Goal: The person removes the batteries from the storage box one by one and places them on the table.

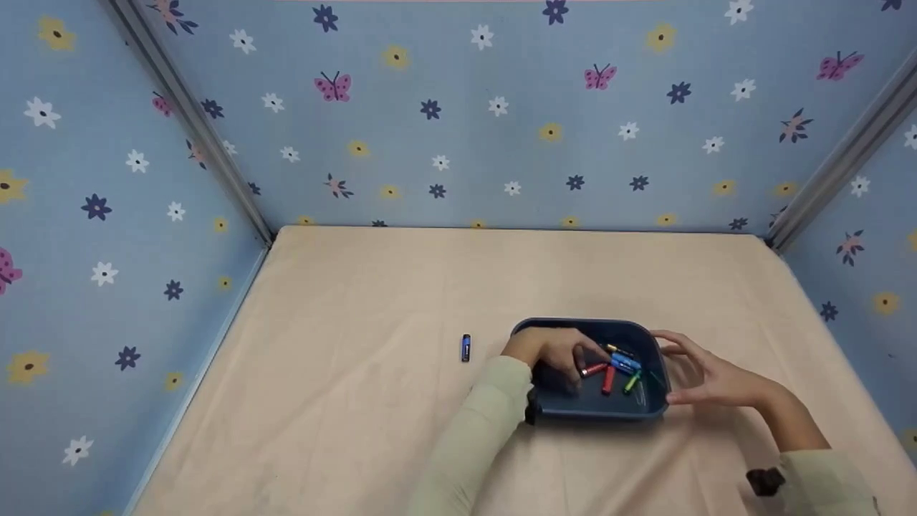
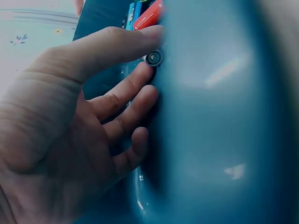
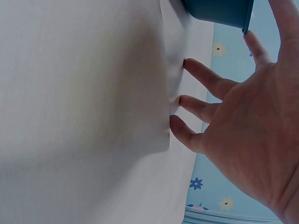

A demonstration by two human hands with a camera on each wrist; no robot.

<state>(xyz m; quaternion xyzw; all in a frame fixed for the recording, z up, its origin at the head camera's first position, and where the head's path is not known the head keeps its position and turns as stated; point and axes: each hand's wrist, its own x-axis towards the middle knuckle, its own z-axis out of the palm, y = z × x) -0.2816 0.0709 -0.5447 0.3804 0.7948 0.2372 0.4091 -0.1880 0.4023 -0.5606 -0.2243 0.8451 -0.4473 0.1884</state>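
A dark blue plastic bin (image 1: 602, 414) stands on the cloth-covered table, holding several small batteries in red, blue, green and gold. Reaching over its left side, my left hand (image 1: 555, 351) has its fingers inside. The left wrist view shows a battery (image 2: 153, 58) end-on between thumb and forefinger, which appear to pinch it; most of its body is hidden. A red battery (image 1: 607, 380) and blue batteries (image 1: 625, 362) lie close by. My right hand (image 1: 723, 380) spreads around the bin's right side, thumb and forefinger touching its wall. Other right fingertips rest on the cloth.
One blue and black battery (image 1: 466, 348) lies alone on the cloth, left of the bin. A beige cloth (image 1: 344, 373) covers the table. Flower-patterned panels (image 1: 458, 143) rise at the back and both sides, joined by grey posts (image 1: 193, 122).
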